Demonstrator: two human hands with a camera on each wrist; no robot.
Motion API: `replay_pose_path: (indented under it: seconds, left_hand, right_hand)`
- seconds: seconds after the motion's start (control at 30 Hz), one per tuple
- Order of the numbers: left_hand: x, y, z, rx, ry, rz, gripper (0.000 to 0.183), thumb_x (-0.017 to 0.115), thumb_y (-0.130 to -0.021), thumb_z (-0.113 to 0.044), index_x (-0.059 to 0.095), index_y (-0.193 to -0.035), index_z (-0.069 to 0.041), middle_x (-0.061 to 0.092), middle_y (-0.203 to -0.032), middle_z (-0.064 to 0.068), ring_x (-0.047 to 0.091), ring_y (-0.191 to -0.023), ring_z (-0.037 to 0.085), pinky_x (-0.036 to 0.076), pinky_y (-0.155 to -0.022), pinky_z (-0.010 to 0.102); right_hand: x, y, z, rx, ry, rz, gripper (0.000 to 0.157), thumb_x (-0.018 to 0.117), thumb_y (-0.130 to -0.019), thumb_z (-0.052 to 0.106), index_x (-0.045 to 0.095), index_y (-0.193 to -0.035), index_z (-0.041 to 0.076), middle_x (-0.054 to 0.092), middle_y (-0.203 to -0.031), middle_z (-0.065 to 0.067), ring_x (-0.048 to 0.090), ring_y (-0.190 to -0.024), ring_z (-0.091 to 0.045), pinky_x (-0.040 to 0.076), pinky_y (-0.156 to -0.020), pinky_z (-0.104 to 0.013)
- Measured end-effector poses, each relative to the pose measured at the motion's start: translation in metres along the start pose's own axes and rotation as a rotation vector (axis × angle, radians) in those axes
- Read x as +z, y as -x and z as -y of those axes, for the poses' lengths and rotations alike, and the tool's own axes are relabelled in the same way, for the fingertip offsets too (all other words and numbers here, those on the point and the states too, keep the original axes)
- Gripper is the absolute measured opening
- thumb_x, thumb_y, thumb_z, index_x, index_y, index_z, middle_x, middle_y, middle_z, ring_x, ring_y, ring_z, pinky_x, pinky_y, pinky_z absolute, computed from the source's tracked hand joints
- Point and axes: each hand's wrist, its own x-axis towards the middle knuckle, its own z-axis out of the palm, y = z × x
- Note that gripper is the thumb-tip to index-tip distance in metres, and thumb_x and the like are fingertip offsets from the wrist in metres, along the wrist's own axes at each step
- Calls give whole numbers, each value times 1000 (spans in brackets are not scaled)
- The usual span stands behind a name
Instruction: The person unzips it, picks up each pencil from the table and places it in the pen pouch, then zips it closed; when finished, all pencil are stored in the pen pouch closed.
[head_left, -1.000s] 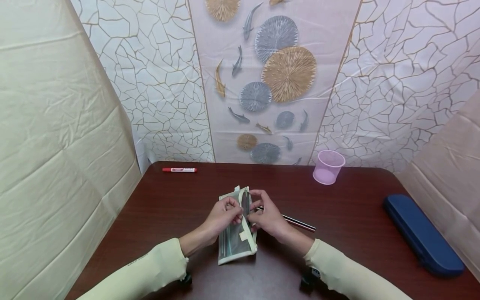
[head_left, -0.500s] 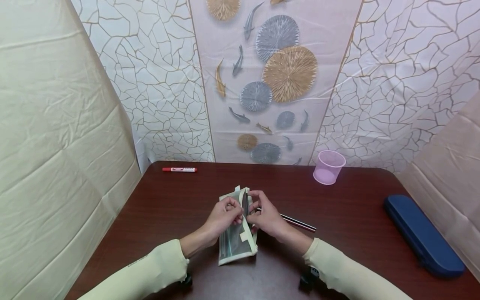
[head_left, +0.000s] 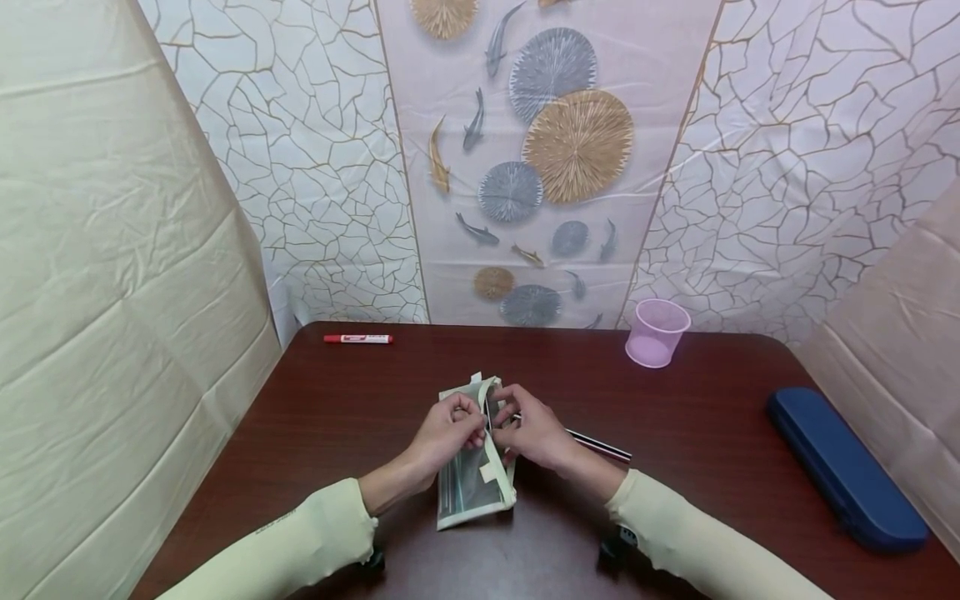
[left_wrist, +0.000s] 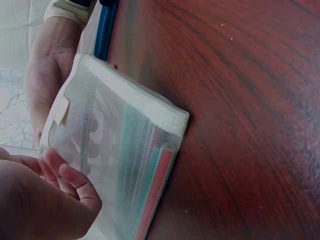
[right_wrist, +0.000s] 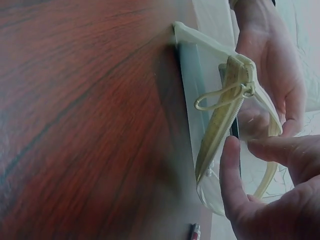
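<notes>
A see-through mesh zip pouch (head_left: pixel 467 487) with pale yellow edging stands tilted on the table between the hands, its mouth unzipped. My left hand (head_left: pixel 446 433) pinches the edge of the mouth on the left side. At the right side of the opening is my right hand (head_left: pixel 538 432), with thumb and forefinger tips apart. Close by those fingertips, a dark slim stick (right_wrist: pixel 235 129) shows inside the mouth; its lower part is hidden. Through the mesh I see a red strip (left_wrist: pixel 154 192) and teal strips. A looped zip pull (right_wrist: pixel 212 96) hangs at one end.
Slim striped pencils (head_left: pixel 600 447) lie beyond the right wrist, partly covered by it. A red marker (head_left: pixel 358 339) lies at the back left of the table, a pink mesh cup (head_left: pixel 657 335) stands at the back right, and a blue case (head_left: pixel 847 471) lies along the right side.
The dark stick at the pouch mouth has sunk lower, and my right fingertips have shifted slightly and spread. My left hand keeps its place on the edge.
</notes>
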Motion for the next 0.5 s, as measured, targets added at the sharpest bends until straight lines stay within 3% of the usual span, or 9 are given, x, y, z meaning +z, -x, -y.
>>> replay_pose_path:
  seconds: [0.23, 0.37, 0.5]
  left_hand:
    - [-2, -3, 2, -6, 16, -8, 10, 62, -94, -6, 58, -103, -3, 65, -75, -1, 64, -68, 8, 54, -69, 23]
    - [-4, -2, 1, 3, 40, -14, 10, 61, -94, -5, 58, -103, -2, 65, -75, -1, 63, -67, 8, 54, -68, 23]
    - [-8, -3, -1, -6, 72, -23, 7, 61, -96, -7, 58, -101, -4, 65, -76, -1, 63, -66, 8, 53, -68, 23]
  right_hand:
    - [-10, 2, 3, -54, 8, -55, 56, 76, -90, 3, 50, -141, 0, 62, -118, -27, 69, -77, -25, 65, -61, -46]
    - [-25, 3, 3, -95, 57, -125, 45, 76, -93, 5, 56, -133, 2, 66, -113, -23, 70, -79, -31, 64, -63, -52]
    - [-48, 6, 2, -119, 179, -158, 32, 75, -96, 12, 63, -125, 7, 70, -110, -18, 72, -78, -30, 65, -64, -44]
